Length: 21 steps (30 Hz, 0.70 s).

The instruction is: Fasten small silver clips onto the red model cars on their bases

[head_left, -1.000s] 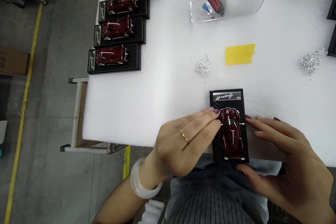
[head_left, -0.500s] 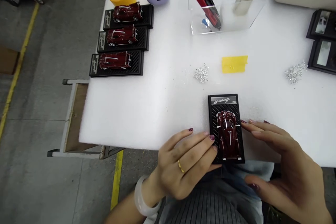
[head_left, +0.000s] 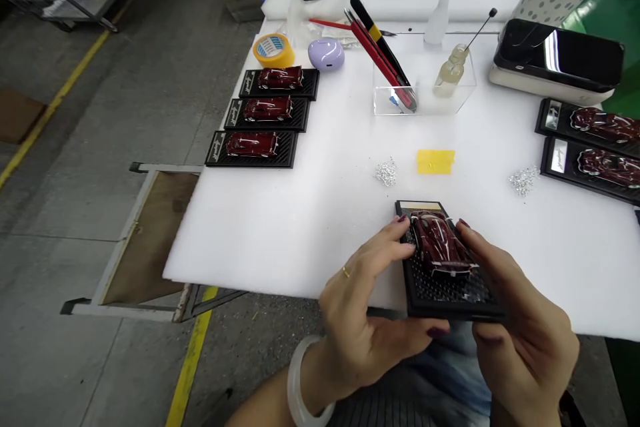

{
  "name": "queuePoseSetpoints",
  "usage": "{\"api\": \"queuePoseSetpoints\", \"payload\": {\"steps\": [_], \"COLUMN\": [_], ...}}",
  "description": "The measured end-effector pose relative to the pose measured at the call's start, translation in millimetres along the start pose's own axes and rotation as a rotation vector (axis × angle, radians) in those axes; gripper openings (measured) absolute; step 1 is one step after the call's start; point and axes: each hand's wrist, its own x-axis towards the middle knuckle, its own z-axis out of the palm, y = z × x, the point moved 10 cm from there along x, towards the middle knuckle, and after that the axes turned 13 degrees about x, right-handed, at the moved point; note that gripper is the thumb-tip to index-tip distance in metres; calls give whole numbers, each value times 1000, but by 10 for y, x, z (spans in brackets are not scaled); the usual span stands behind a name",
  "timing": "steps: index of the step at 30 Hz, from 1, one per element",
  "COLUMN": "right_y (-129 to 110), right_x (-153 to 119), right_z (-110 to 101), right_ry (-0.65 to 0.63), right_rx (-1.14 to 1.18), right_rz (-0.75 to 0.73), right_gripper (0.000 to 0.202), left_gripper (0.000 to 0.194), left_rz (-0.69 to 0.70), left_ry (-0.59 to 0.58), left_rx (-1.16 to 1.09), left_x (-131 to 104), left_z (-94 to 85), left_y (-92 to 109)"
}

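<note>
A dark red model car (head_left: 440, 240) sits on its black textured display base (head_left: 430, 290) near the table's front edge. The base's near end looks lifted towards me, so it seems tilted. My left hand (head_left: 370, 307) grips its left side, with fingertips along the edge and the thumb at the near end. On the opposite side, my right hand (head_left: 520, 313) holds the base, its index finger beside the car and its thumb at the near edge. Just beyond lie a yellow tape piece (head_left: 435, 162) and a small pile of silvery parts (head_left: 386, 173).
Three red model cars on bases (head_left: 253, 145) line the left edge, by yellow tape (head_left: 273, 51) and a lilac case (head_left: 326, 55). A clear tray (head_left: 425, 103) holds tweezers (head_left: 383, 60) and a bottle (head_left: 451, 69). More cars (head_left: 607, 167) and a phone (head_left: 560, 53) are right.
My hands have closed around the base, and its near end has tilted up. My right hand, apart at the thumb before, now grips it. The view has shifted, showing more of the table's far side.
</note>
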Motion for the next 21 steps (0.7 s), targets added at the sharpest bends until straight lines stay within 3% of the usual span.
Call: {"api": "queuePoseSetpoints", "payload": {"steps": [21], "right_y": [-10], "right_x": [15], "right_z": [24], "right_ry": [-16], "right_rx": [49], "right_rz": [-23], "right_gripper": [59], "left_gripper": [53], "left_rz": [-29], "left_ry": [1], "left_rx": [-82], "left_x": [-34], "left_z": [79], "left_y": [-78]}}
